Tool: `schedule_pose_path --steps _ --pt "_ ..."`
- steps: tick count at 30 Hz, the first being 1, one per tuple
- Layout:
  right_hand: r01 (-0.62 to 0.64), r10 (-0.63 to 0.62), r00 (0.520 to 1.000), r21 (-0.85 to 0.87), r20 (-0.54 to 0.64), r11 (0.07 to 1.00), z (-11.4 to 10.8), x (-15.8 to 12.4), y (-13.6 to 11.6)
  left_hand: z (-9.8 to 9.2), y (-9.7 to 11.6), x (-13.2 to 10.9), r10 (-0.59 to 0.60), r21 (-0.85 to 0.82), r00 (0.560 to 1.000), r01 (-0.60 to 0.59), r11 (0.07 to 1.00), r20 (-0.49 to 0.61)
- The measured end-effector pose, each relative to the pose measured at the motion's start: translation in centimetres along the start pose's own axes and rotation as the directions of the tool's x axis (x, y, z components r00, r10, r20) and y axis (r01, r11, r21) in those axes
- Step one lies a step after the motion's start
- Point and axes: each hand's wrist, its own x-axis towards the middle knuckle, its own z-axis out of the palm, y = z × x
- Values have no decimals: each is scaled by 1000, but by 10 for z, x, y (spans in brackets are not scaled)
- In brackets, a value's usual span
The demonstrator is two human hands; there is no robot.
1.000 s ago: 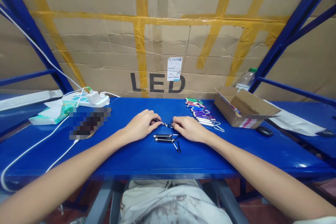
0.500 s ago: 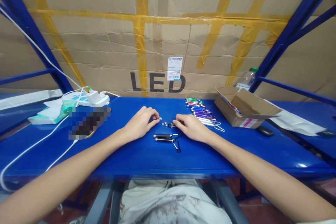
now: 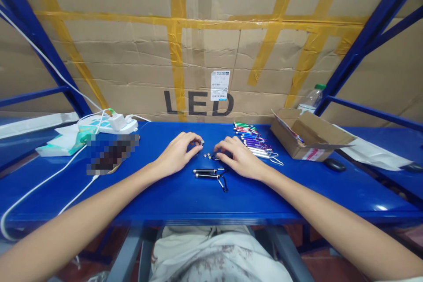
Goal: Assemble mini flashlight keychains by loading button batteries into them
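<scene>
My left hand (image 3: 180, 152) is closed in a pinch on a small shiny piece (image 3: 202, 142), too small to name. My right hand (image 3: 238, 154) is curved with thumb and fingers apart, over a dark clip (image 3: 214, 157) partly hidden by the thumb. Between the hands lie small silver button cells (image 3: 207, 156). Nearer to me, two black pen-shaped flashlights (image 3: 206, 176) with carabiner clips lie side by side on the blue table (image 3: 172, 200). Right of my right hand, a row of coloured flashlights (image 3: 253, 139) in green, red, blue, purple and silver lies with clips pointing right.
An open cardboard box (image 3: 307, 139) stands at the right, with a black mouse (image 3: 334, 165) beside it and a bottle (image 3: 312, 97) behind. At the left are a pixelated object (image 3: 112, 154), a tissue pack (image 3: 61, 147), a power strip (image 3: 127, 128) and white cables.
My right hand's fingers have opened from a pinch near the dark clip and lifted slightly. My left hand has tilted the small piece up a little.
</scene>
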Motion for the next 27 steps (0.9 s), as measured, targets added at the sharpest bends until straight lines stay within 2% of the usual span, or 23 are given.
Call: schedule_pose_path --steps 4,10,13,18,27 --pt "50 -50 998 10 38 999 -2 -1 -1 -1 3 -1 22 6 999 -22 1000 -28" --pt "49 -51 995 30 90 998 4 -1 6 -7 13 -2 214 71 973 -208 976 -84" --pt "43 -45 991 21 125 999 6 -1 9 -8 16 -2 258 87 960 -249 965 -108" --pt "44 -46 980 16 192 999 5 -2 7 -8 16 -1 232 83 968 -224 971 -95" --pt "69 -83 986 102 146 992 2 -2 5 -8 15 -1 141 72 989 -137 988 -50"
